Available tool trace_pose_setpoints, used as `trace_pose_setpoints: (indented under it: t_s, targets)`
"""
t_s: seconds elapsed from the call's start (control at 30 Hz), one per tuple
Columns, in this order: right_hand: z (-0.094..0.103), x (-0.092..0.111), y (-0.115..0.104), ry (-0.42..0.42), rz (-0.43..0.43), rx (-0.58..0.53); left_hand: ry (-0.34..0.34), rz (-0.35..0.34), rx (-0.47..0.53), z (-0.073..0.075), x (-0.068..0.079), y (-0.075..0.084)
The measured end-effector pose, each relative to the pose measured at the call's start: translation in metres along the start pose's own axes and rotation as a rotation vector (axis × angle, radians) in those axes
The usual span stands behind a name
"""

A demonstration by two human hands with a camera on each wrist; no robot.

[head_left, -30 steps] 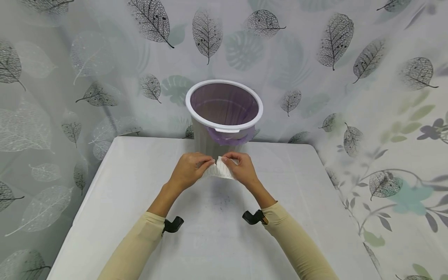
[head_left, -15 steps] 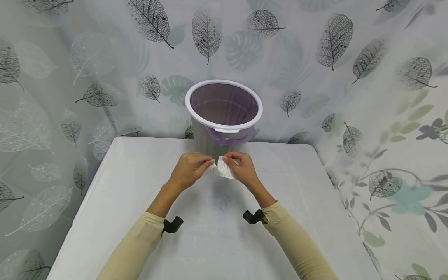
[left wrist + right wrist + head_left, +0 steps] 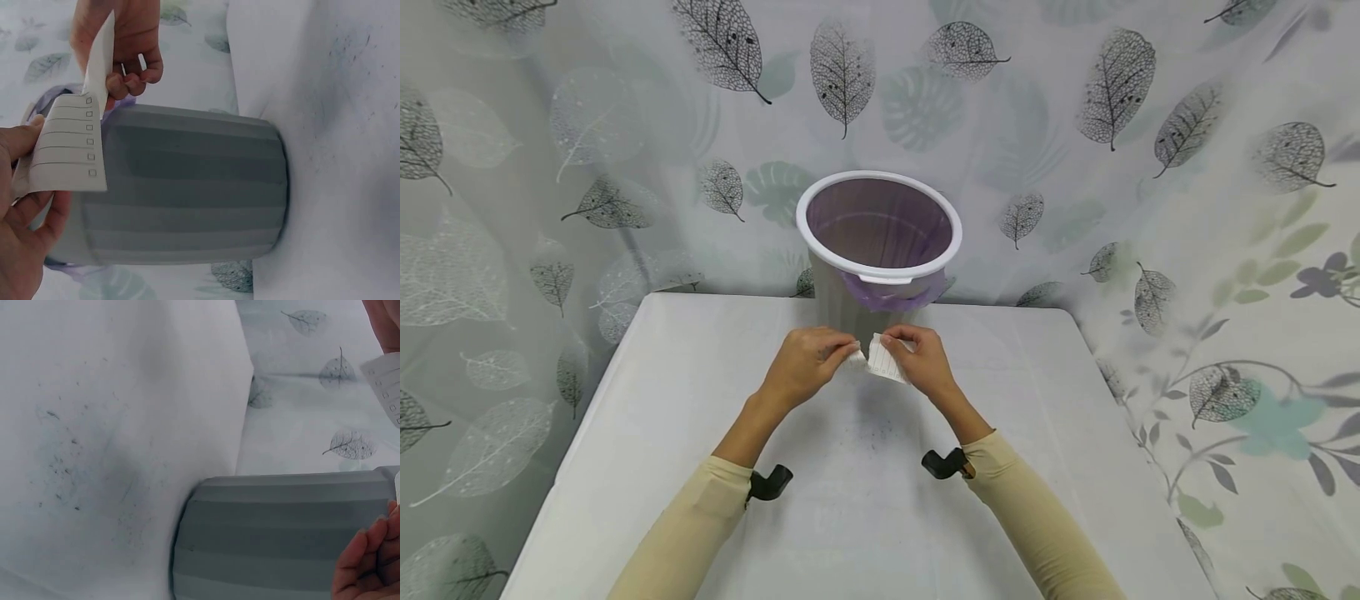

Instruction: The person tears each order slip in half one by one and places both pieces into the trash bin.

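Note:
My left hand (image 3: 800,364) pinches one part of a lined white paper (image 3: 70,150) with small printed checkboxes, between thumb and fingers. The other part of the paper (image 3: 885,360) is pinched by my right hand (image 3: 925,363). A tear runs down between the two parts from the top. Whether they still join at the bottom edge, I cannot tell. Both hands are in front of a grey bucket (image 3: 835,296) with a white rim and a purple handle. In the right wrist view only the curled fingers of my right hand (image 3: 369,559) show, at the lower right.
The bucket stands at the far edge of a table under a white cloth (image 3: 880,525). Small dark marks (image 3: 874,435) spot the cloth before the hands. A leaf-patterned curtain (image 3: 647,100) hangs behind and at both sides.
The tear in the paper has widened and deepened. The right part has shifted slightly right, away from the left part. The bucket has not moved.

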State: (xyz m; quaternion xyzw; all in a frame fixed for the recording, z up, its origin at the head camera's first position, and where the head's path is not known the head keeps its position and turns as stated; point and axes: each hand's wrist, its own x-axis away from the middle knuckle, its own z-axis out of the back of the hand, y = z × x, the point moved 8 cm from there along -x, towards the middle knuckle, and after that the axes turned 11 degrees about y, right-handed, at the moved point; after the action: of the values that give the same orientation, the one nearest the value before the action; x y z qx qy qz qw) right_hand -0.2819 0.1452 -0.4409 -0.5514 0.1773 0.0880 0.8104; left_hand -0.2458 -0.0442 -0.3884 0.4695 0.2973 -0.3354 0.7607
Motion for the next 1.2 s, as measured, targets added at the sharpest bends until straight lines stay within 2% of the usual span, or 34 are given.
trace_pose_setpoints:
  t_s: [0.6, 1.2]
  targets:
    - [0.001, 0.002, 0.012, 0.013, -0.026, 0.023, 0.009, 0.008, 0.035, 0.002, 0.002, 0.000]
    - [0.009, 0.002, 0.009, 0.034, -0.007, 0.030, 0.030, 0.011, 0.050, 0.002, 0.001, 0.000]
